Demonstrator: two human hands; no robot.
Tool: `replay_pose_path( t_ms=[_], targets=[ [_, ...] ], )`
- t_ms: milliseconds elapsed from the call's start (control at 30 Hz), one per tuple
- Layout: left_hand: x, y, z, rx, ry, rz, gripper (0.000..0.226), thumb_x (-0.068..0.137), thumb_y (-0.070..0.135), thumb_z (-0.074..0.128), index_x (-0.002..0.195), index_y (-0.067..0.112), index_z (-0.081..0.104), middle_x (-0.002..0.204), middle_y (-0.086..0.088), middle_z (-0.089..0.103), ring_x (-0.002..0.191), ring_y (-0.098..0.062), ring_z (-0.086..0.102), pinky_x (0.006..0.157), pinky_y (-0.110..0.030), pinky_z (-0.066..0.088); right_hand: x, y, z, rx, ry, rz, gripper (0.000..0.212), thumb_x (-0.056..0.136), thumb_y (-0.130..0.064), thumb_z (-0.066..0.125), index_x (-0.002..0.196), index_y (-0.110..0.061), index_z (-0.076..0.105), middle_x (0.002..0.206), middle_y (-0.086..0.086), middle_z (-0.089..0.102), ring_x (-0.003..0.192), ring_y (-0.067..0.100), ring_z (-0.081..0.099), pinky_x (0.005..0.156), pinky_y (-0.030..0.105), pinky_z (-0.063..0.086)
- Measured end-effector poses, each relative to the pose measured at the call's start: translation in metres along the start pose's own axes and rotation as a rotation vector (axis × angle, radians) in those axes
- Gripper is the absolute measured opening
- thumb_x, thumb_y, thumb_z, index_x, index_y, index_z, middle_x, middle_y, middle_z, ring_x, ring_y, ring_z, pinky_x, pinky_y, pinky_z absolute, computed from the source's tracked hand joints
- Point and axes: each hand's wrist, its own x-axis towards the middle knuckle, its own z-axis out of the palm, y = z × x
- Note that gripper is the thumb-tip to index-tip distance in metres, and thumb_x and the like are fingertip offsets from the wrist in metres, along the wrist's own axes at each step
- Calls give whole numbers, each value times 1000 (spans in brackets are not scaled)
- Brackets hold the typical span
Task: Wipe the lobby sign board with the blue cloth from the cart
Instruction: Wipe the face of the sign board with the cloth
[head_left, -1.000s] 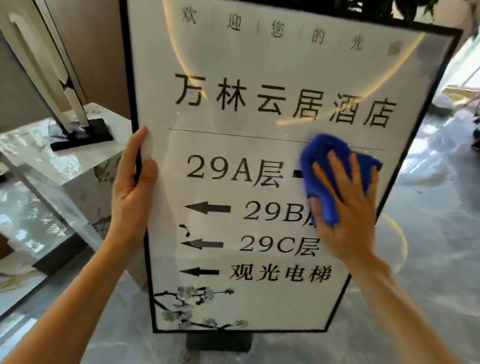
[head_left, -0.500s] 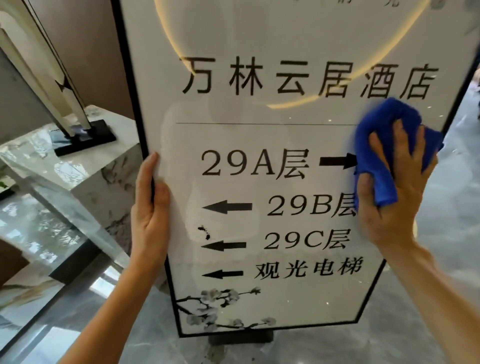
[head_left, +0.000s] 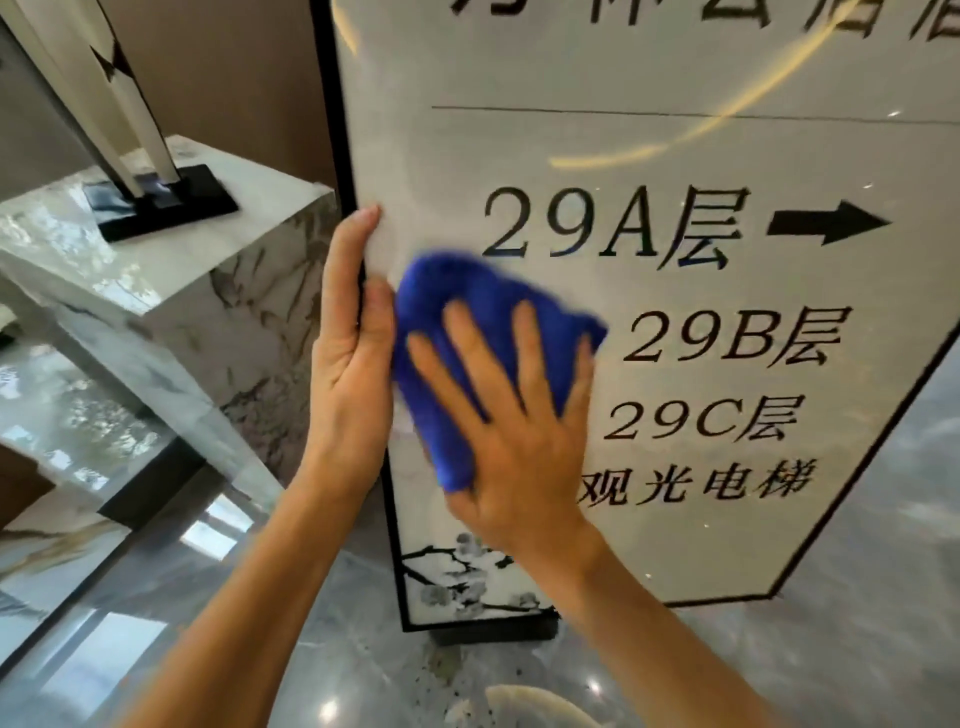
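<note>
The lobby sign board (head_left: 649, 156), white with a thin black frame, black lettering and arrows, stands upright and fills the right of the head view. My left hand (head_left: 353, 358) grips its left edge, thumb on the front face. My right hand (head_left: 514, 431) lies flat with fingers spread, pressing the bunched blue cloth (head_left: 467, 322) against the board's lower left, right beside my left hand. The cloth and hand cover the left-pointing arrows. A flower print shows at the board's bottom left corner.
A white marble plinth (head_left: 218, 291) stands close to the board's left, carrying a tall sculpture on a black base (head_left: 161, 202). Glossy grey stone floor (head_left: 857, 649) lies around the board's dark foot (head_left: 493, 631). A brown wall (head_left: 244, 78) is behind.
My right hand has swept the cloth from the board's right edge across to its lower left, next to my left hand. The view has moved closer and lower on the board.
</note>
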Motion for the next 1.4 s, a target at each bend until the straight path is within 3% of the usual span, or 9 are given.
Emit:
replay_pose_path(
  t_ms=[300, 567, 767, 900, 1033, 1133, 1233, 1300, 1400],
  targets=[
    [2, -3, -2, -34, -64, 21, 43, 110, 13, 33, 143, 40, 34, 142, 43, 40, 135, 16, 36, 107, -7, 32, -71, 33, 0, -39, -199, -330, 65, 100, -50, 43, 160, -32, 23, 170, -13, 11, 157, 16, 13, 126, 52, 1],
    [-4, -10, 5, 30, 35, 71, 41, 111, 21, 35, 152, 22, 35, 148, 34, 42, 140, 10, 36, 110, -6, 28, -68, 157, -76, -94, -58, 132, 56, 107, -44, 32, 160, -33, 18, 170, -11, 12, 158, 18, 7, 126, 59, 7],
    [-25, -16, 2, 171, 29, 68, 41, 111, 21, 33, 152, 19, 34, 137, 42, 46, 112, 29, 45, 91, 5, 34, -62, 214, -98, 49, 27, 317, 55, 103, -35, 36, 156, -23, 33, 165, 5, 29, 153, 36, 22, 115, 69, 18],
    [-48, -23, -2, 196, 40, 19, 47, 110, 17, 33, 145, 49, 35, 113, 50, 51, 95, 28, 49, 82, 6, 38, -62, 192, -75, 96, 168, 413, 54, 106, -34, 37, 158, -26, 29, 169, 2, 20, 157, 34, 10, 123, 65, 5],
    [-48, -27, -1, 186, 55, 4, 43, 109, 13, 33, 146, 34, 41, 118, 46, 52, 95, 25, 49, 85, 2, 39, -59, 152, -53, 106, 267, 496, 54, 108, -36, 36, 159, -41, 18, 168, -1, 15, 157, 34, 4, 124, 63, 2],
    [-49, -28, -1, 171, 51, 21, 45, 110, 19, 34, 143, 49, 39, 111, 45, 53, 89, 23, 48, 81, -1, 40, -58, 104, -27, 89, 287, 535, 52, 107, -35, 37, 158, -31, 27, 164, 14, 27, 153, 48, 14, 120, 72, 9],
    [-49, -28, -3, 159, 41, 25, 47, 110, 19, 34, 142, 53, 37, 117, 45, 53, 94, 24, 49, 84, 0, 40, -68, 41, 2, 19, 185, 399, 50, 107, -43, 35, 154, -30, 33, 167, 4, 25, 153, 46, 17, 118, 74, 11],
    [-50, -28, -5, 136, 29, 34, 47, 110, 19, 34, 142, 53, 37, 135, 42, 47, 112, 21, 49, 93, -2, 40, -84, 1, 18, 5, 38, 250, 64, 100, -49, 38, 160, -38, 17, 171, -8, 6, 157, 37, 3, 121, 68, -2],
    [-50, -30, -9, 150, 12, 21, 47, 109, 22, 34, 141, 57, 36, 144, 39, 42, 125, 17, 44, 102, -6, 36, -110, -34, 35, -43, -109, 58, 84, 88, -55, 53, 160, -38, 13, 171, -9, 2, 158, 31, 2, 121, 66, -6]
  ],
)
